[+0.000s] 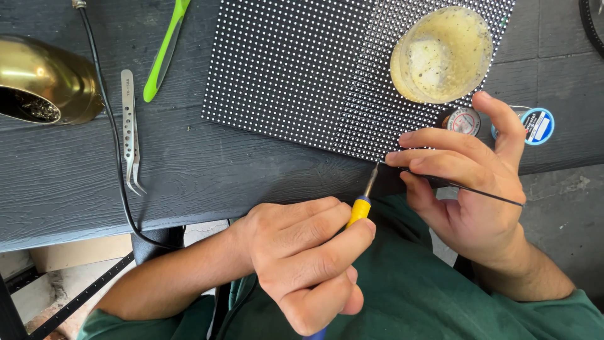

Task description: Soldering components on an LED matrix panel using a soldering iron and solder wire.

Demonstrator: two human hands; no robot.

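The left hand (pixel 308 261), at about six o'clock in the head view, has its grip clamped around a yellow-collared soldering iron with a thin metal tip (pixel 360 209), thumb and fingers wrapped tight on the handle so the tip slants up toward one o'clock and meets the near edge of the black rectangular panel studded with rows of small white dots (pixel 302 69). The right hand (pixel 469 182), at about four o'clock, pinches a thin dark wire (pixel 478 191) between thumb and fingertips, grip closed on it, and the wire runs out toward three o'clock past the palm; its free end lies just beside the iron's tip at the panel's edge. The panel rests flat on the dark grey wood-grain surface (pixel 75 176), filling the twelve o'clock area. On the panel at one o'clock sits a round clear tub of yellowish paste (pixel 443 53). Just past the right fingertips, at two o'clock, lie a small round red-and-white spool (pixel 464 119) and a round blue-and-white spool (pixel 538 124), side by side. At nine o'clock lie silver metal tweezers (pixel 130 129), near a black cable (pixel 110 126); a lime-green handled tool (pixel 165 50) lies at eleven o'clock, and a shiny brass dome-shaped holder (pixel 44 79) sits at ten o'clock.
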